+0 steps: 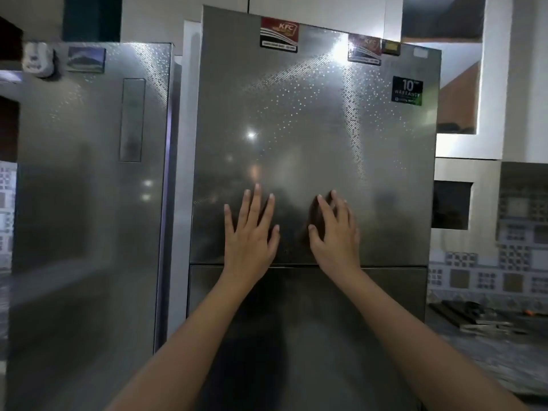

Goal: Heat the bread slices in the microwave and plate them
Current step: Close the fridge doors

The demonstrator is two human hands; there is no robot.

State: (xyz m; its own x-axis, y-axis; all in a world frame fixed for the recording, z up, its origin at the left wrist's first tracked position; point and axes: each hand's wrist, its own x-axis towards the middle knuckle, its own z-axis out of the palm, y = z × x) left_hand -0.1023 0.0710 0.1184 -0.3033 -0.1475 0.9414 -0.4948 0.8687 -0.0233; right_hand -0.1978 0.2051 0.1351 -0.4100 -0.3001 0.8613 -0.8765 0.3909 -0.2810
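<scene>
A tall steel fridge fills the head view, and its upper door (pixel 314 137) is closed in front of me. My left hand (pixel 252 232) lies flat against the lower part of that door with fingers spread. My right hand (pixel 333 232) rests beside it, fingers apart, also against the door. Both hands hold nothing. Below them runs the seam to the lower door (pixel 308 292). No bread, microwave or plate is in sight.
A second steel fridge door (pixel 89 188) stands at the left with a recessed handle (pixel 132 120). Magnets and stickers (pixel 279 34) sit near the top. A dark counter (pixel 489 345) with flat items lies at the right, below patterned tiles and white wall niches.
</scene>
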